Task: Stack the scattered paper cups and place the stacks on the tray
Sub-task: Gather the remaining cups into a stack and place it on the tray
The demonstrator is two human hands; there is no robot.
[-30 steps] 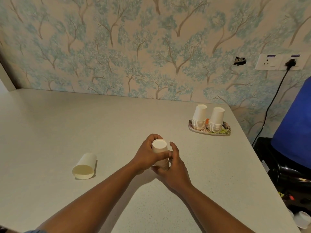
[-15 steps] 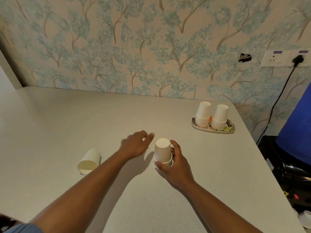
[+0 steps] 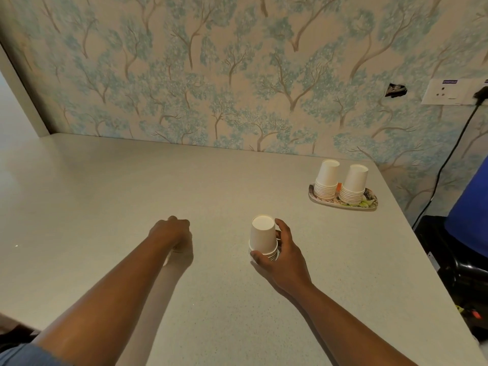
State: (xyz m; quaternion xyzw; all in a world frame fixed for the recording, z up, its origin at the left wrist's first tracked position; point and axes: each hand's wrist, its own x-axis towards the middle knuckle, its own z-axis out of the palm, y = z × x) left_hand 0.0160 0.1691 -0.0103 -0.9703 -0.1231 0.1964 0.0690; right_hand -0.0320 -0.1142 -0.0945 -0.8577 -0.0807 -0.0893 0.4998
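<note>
Ok so counting from my head cam: I see three stacks of white paper cups, all upside down. Two of them, the left tray stack (image 3: 327,180) and the right tray stack (image 3: 353,185), stand side by side on the one patterned tray (image 3: 319,199) near the far right corner of the table (image 3: 132,186). The third stack (image 3: 263,237) stands on the table close in front of me, and my right hand (image 3: 284,256) grips it, thumb across the lower rims on the near side and fingers curled round the far side. My left hand (image 3: 170,232) is out to the left of it, well apart from that stack; the fingers curl downward, but I can't tell from this angle whether they hold anything. The table is a pale speckled grey slab pushed into a corner. The wall behind has wallpaper (image 3: 211,75) with blue-green trees, one dark hole (image 3: 395,90) torn in it, and one white socket plate (image 3: 449,92) with a black cable (image 3: 449,157) hanging down from it. Something blue (image 3: 470,212) sits off the table's right edge.
</note>
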